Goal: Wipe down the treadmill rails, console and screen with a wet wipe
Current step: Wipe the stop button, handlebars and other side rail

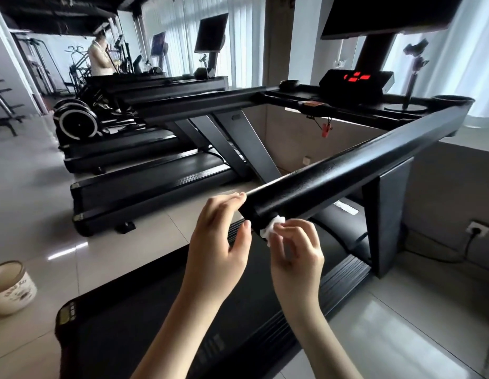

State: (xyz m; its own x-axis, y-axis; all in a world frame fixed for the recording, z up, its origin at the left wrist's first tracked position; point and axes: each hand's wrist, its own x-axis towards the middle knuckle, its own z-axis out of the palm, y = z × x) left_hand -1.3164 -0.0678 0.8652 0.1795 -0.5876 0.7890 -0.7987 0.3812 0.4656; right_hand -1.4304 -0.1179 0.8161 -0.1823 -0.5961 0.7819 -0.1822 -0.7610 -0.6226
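The near end of the right rail [347,170] sits at centre; the left hand [221,236] holds it from its 9 o'clock side, and the right hand [295,250], at its 6 o'clock, pinches the wet wipe [273,228] against the end face. The rail runs toward 1 o'clock to the console [355,83], with the screen [388,15] above it. The left rail [194,105] lies parallel at 11 o'clock. The treadmill belt [155,324] lies under the hands at 6 o'clock. On the floor [46,173], a tub [11,285] stands at 8 o'clock and neighbouring treadmills [145,192] at 10 o'clock; a wall socket [477,228] is at 3 o'clock.
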